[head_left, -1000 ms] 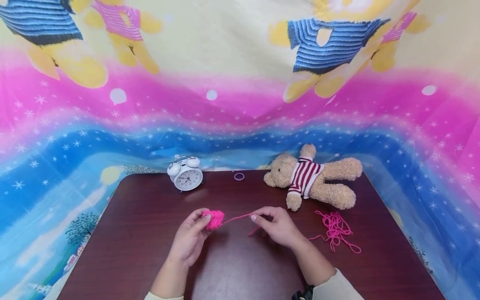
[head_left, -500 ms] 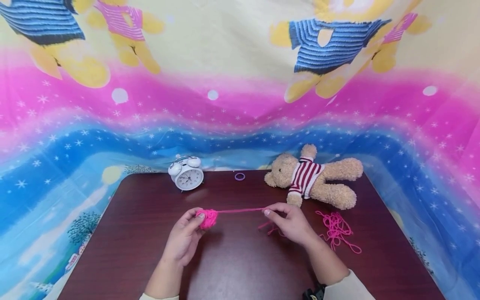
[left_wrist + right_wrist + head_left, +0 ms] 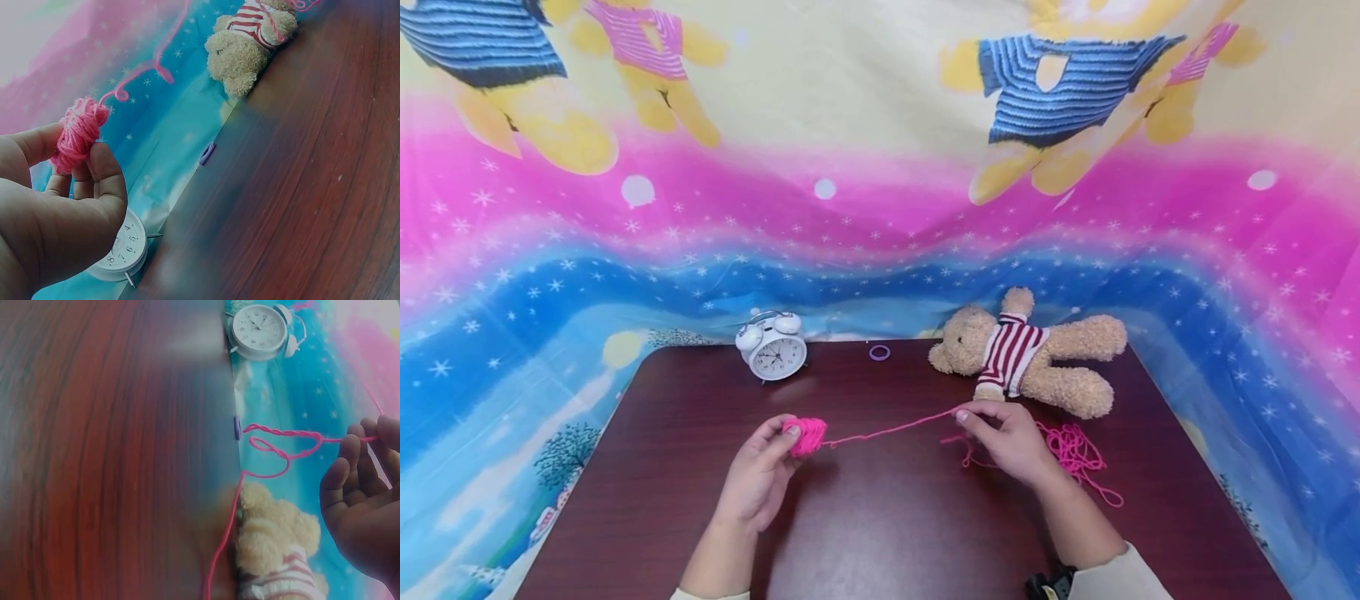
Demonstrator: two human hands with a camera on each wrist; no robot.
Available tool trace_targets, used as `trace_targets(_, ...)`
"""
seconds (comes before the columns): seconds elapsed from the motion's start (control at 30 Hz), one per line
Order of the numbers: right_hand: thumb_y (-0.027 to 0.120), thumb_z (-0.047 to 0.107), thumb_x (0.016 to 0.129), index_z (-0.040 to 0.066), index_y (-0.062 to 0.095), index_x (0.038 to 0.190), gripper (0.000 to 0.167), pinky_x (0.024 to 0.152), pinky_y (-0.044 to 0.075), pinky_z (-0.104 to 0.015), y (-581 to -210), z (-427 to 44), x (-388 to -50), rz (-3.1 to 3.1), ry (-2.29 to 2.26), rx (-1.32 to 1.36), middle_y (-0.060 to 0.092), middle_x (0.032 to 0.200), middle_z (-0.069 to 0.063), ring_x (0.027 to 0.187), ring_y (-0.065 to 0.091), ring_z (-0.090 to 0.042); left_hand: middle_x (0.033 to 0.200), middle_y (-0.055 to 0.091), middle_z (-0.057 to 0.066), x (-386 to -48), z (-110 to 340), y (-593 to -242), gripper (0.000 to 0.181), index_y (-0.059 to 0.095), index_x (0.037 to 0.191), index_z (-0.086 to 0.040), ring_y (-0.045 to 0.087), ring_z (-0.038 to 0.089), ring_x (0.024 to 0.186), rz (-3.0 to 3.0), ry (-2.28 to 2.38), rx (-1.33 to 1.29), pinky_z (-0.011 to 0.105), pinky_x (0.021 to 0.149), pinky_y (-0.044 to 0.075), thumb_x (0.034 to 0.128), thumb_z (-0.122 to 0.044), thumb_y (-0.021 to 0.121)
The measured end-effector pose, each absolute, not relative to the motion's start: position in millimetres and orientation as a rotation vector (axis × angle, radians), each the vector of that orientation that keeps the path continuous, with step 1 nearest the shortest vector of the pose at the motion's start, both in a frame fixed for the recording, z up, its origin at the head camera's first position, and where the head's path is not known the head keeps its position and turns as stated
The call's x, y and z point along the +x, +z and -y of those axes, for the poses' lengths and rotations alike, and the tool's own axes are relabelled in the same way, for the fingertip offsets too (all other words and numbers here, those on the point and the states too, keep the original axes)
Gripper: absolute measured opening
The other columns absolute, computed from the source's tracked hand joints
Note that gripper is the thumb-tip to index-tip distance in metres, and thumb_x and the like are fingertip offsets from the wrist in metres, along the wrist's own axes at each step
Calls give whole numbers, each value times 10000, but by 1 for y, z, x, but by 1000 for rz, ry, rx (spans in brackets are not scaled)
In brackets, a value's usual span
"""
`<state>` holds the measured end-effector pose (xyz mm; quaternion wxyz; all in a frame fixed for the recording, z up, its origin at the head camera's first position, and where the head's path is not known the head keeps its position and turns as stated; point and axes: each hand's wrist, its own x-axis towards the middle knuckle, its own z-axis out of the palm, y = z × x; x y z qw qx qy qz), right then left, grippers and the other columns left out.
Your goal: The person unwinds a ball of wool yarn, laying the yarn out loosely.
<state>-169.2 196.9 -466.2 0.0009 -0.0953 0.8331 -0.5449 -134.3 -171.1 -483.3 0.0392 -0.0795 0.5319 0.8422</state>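
Aloft, left hand [image 3: 760, 477] gripping yarn bundle [image 3: 808, 437] (pink), right hand [image 3: 1011, 443] pinching strand [image 3: 895, 430]

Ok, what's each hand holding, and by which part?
Left hand: pink yarn bundle, pinched by the end away from its strand. Right hand: that strand, pinched partway along.

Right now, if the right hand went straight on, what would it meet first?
Pinched pink yarn aside, probably the small round purple ring; depth is unclear, so the right hand may pass above it.
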Motion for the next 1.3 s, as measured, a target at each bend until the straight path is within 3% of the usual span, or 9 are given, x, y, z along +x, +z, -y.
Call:
trace_targets(0.3,744,224,976,67,798,1099,206,750,578,-257,-468,-217,-166,-2643,-1748,-232,776,965,-91,805,720,-124,1126,731,57,-133,182,-483,130,572,1153,-105,712,193,1009,-1638,2584,-223,323,915,535,1032,-93,617)
trace_targets(0.57,718,300,997,67,788,1150,287,754,565,-258,-469,-240,-162,-2663,-1718,-170,780,1052,-92,881,706,-158,1108,697,49,-131,192,-481,144,567,1168,-93,717,202,1000,-1649,2574,-242,330,938,545,1035,-105,621)
trace_targets(0.93,705,312,1006,48,769,1157,311,715,574,-313,-467,-272,-153,-2720,-1642,-18,755,932,-145,812,706,-201,1113,687,23,-128,209,-480,128,580,1166,-118,712,188,1021,-1669,2579,-270,312,932,537,1043,-114,617)
trace_targets(1.3,660,418,1020,91,766,1202,389,766,515,-199,-462,-305,-146,-2863,-1462,57,757,1054,-132,900,649,-44,1127,724,24,-125,224,-478,129,577,1178,-104,722,167,1058,-1642,2617,-282,297,955,548,1054,-117,606)
